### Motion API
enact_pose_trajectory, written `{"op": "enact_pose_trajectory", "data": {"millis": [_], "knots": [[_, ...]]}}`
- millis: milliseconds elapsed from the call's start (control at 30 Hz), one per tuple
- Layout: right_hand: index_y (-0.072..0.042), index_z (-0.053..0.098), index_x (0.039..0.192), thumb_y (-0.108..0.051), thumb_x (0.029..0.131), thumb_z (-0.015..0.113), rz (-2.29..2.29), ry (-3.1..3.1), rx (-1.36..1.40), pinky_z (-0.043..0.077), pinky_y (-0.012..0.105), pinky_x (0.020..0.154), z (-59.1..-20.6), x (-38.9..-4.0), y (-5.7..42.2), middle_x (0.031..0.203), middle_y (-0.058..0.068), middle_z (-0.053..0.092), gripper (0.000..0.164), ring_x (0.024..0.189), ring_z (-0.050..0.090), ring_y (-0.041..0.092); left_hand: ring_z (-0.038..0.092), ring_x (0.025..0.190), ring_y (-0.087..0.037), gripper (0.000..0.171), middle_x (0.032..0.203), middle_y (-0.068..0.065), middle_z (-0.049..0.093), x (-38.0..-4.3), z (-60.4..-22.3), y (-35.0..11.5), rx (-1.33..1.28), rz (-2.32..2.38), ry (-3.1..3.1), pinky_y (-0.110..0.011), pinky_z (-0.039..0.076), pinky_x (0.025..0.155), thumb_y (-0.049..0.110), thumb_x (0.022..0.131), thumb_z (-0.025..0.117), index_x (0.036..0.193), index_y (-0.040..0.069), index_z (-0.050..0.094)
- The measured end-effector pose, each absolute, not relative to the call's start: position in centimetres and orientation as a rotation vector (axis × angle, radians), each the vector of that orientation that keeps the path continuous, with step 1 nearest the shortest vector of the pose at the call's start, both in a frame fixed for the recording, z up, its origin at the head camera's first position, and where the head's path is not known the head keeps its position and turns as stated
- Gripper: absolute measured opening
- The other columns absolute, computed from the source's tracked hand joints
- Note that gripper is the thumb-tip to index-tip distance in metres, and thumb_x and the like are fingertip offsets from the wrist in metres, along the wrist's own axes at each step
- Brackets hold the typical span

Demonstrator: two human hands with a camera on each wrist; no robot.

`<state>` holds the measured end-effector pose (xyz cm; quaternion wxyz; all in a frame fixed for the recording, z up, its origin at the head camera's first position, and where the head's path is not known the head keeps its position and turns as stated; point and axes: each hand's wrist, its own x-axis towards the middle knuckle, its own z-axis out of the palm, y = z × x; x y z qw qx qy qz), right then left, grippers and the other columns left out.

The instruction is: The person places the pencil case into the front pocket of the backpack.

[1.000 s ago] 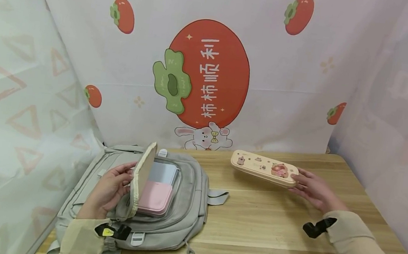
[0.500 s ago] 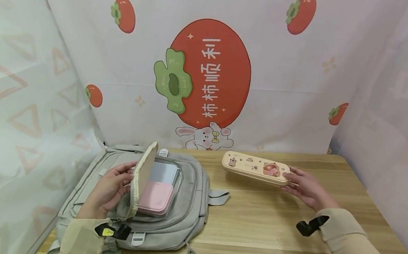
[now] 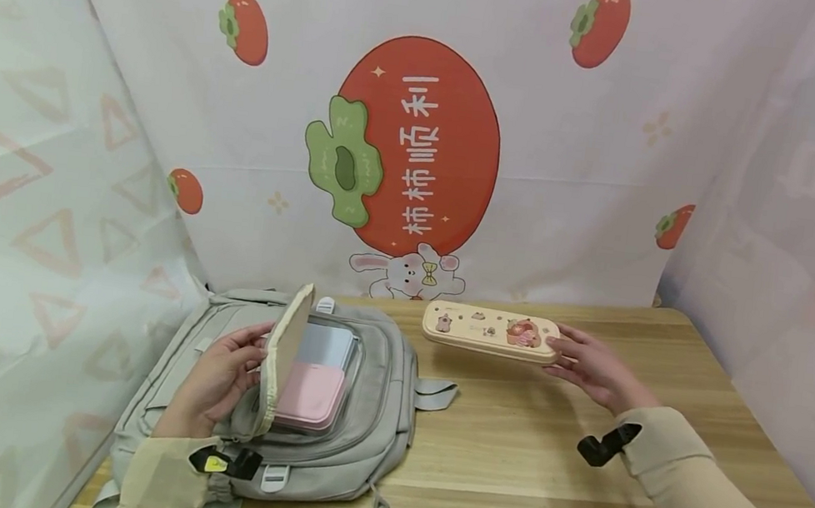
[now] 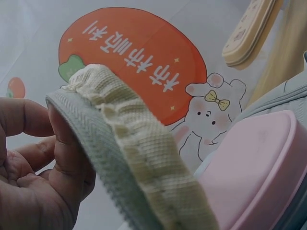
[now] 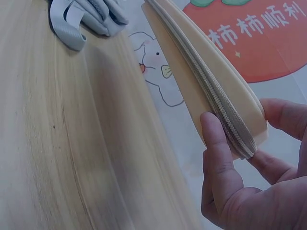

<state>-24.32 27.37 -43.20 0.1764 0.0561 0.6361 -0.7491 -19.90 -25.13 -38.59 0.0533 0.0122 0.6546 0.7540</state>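
Note:
A grey backpack (image 3: 362,450) lies on the table at the left, its front pocket unzipped. My left hand (image 3: 223,375) pinches the edge of the raised pocket flap (image 3: 284,357); in the left wrist view, the flap's zipper edge (image 4: 96,139) sits between thumb and fingers. Inside the pocket lie a pink case (image 3: 312,394) and a light blue case (image 3: 327,345), side by side. My right hand (image 3: 594,369) grips the right end of a cream zippered pencil case (image 3: 485,332) with cartoon prints, held above the table. Its zipper side shows in the right wrist view.
A wooden table (image 3: 502,483) carries everything, with a printed cloth (image 3: 542,135) hanging behind it and along both sides. A grey strap (image 3: 434,394) sticks out from the backpack's right side, and a zipper pull (image 3: 380,502) lies at its lower edge.
My right hand has moved left with the pencil case, bringing it nearer the backpack and turning it more level. The left hand and the flap have stayed in place.

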Motion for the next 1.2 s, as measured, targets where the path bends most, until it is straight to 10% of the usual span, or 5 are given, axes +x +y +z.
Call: {"op": "enact_pose_trajectory", "data": {"millis": [333, 1200], "knots": [[-0.006, -0.003, 0.165, -0.013, 0.111, 0.046, -2.094, 1.801, 0.112, 0.055, 0.033, 0.094, -42.8, -24.3, 26.1, 0.165, 0.034, 0.001, 0.073, 0.1, 0.063, 0.011, 0.065, 0.088, -0.01, 0.038, 0.101, -0.001, 0.061, -19.9, -38.7, -25.2, 0.017, 2.287, 1.987, -0.023, 0.055, 0.067, -0.007, 0.102, 0.049, 0.124, 0.019, 0.066], [-0.003, 0.006, 0.165, -0.011, 0.11, 0.049, -2.138, 1.747, 0.09, 0.057, 0.033, 0.091, -43.2, -24.8, 22.4, 0.137, 0.019, 0.039, 0.071, 0.097, 0.062, 0.013, 0.066, 0.087, -0.009, 0.037, 0.1, 0.0, 0.061, -19.9, -38.4, -25.3, 0.03, 2.289, 1.981, -0.023, 0.056, 0.067, -0.006, 0.103, 0.049, 0.121, 0.021, 0.067]]}}
